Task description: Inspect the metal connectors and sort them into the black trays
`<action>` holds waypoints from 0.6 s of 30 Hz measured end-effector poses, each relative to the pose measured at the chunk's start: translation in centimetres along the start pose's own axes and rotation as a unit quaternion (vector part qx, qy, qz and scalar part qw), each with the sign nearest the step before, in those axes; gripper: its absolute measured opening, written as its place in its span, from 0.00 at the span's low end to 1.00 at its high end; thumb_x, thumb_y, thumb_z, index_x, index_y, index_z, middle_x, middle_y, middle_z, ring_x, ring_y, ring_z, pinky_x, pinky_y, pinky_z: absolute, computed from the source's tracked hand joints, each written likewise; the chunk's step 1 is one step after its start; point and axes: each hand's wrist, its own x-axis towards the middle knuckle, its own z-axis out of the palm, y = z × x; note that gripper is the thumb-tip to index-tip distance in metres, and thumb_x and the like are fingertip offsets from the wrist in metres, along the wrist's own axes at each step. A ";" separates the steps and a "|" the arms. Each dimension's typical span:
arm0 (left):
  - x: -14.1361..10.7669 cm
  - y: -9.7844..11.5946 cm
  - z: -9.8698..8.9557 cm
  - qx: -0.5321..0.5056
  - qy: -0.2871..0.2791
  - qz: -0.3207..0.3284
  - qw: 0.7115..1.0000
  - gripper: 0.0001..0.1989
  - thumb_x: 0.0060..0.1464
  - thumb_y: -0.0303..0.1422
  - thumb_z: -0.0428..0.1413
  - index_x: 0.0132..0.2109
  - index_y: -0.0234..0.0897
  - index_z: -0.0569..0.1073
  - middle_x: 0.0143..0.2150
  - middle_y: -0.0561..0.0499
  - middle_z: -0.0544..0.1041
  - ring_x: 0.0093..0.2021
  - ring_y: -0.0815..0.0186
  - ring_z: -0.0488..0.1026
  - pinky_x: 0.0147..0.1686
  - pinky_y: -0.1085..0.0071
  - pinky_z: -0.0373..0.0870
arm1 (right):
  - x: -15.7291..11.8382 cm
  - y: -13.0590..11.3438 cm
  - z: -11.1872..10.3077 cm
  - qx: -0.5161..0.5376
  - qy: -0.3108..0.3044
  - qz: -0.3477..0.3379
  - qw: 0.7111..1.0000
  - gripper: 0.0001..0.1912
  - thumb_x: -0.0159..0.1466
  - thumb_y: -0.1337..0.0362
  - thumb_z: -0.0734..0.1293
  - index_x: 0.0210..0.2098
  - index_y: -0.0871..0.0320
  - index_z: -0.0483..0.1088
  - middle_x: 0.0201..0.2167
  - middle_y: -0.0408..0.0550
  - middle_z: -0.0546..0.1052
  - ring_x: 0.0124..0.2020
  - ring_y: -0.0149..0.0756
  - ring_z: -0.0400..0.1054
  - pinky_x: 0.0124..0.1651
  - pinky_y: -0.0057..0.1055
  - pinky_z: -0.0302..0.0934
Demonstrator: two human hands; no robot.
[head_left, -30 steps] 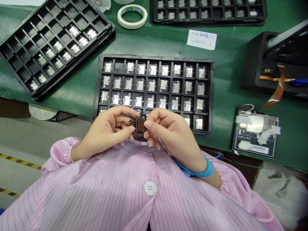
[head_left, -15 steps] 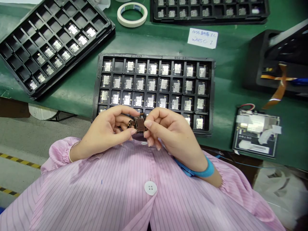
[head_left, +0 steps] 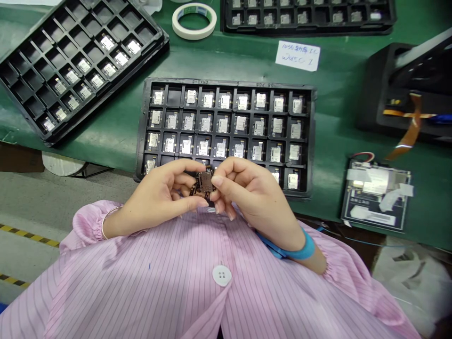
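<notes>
A small circuit board [head_left: 205, 181] with a dark metal card-slot part is between my two hands, over the front edge of a black compartment tray [head_left: 140, 136]. My right hand [head_left: 249, 195] pinches its right side between thumb and fingers. My left hand [head_left: 165, 190] is curled around its left side, with the forefinger at the top edge and the thumb at the lower edge. Silver-topped boards, such as one board [head_left: 259, 126], sit in most of the tray's compartments. Both hands hide part of its front rows.
A tilted black tray [head_left: 116, 89], partly filled, lies at the left. Another tray [head_left: 307, 32] stands at the back. Between them sits a tape roll [head_left: 175, 29], with a handwritten label [head_left: 297, 55] further right. An electronic unit [head_left: 376, 195] and a black stand [head_left: 374, 89] are at right.
My left thumb has moved slightly right and down along the board, uncovering more of its lower left part. My right hand keeps its pinch in nearly the same place.
</notes>
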 end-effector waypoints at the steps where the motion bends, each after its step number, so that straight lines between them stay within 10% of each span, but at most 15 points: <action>1: 0.0 0.0 0.0 -0.006 0.005 0.001 1.000 0.23 0.50 0.29 0.68 0.52 0.37 0.71 0.33 0.54 0.79 0.26 0.73 0.73 0.22 0.81 0.71 | 0.0 0.0 -0.1 0.002 0.001 -0.001 1.000 0.12 0.62 0.62 0.73 0.30 0.58 0.67 0.21 0.40 0.77 0.16 0.25 0.69 0.14 0.17 0.59; 18: -0.5 -0.1 0.4 0.136 0.094 0.105 0.981 0.16 0.55 0.26 0.63 0.51 0.37 0.77 0.36 0.50 0.80 0.32 0.69 0.76 0.26 0.78 0.73 | -0.1 0.1 -0.1 -0.008 0.038 -0.005 0.999 0.15 0.60 0.59 0.75 0.28 0.57 0.66 0.20 0.39 0.76 0.14 0.24 0.66 0.13 0.17 0.54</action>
